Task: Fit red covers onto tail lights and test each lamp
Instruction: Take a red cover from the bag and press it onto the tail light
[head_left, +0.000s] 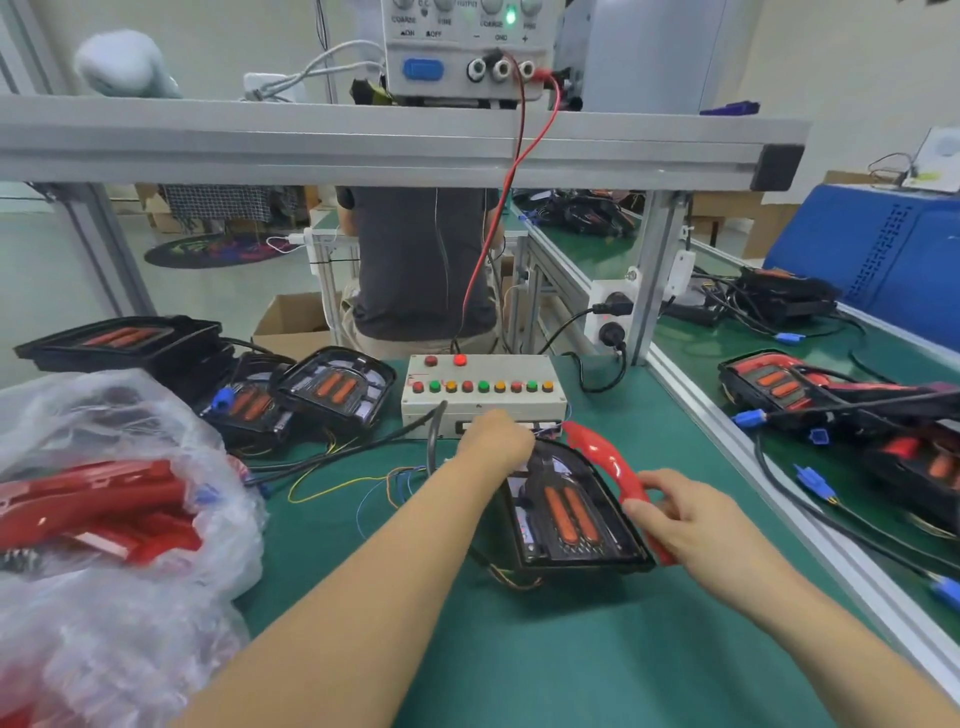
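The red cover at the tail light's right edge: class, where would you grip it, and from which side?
Probably grip the red cover on its lower stretch, from the right. It is a narrow curved strip along the right edge of the tail light, so that side is open. The right hand already pinches it there; the left hand sits at the lamp's far end.

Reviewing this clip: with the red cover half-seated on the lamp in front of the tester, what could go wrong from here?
1. The right hand grips only one end of the red cover; pressed unevenly, it might seat crooked on the tail light.
2. Loose thin wires lie beside the lamp and could get pinched or snagged.
3. The left hand at the test box could bump a button.
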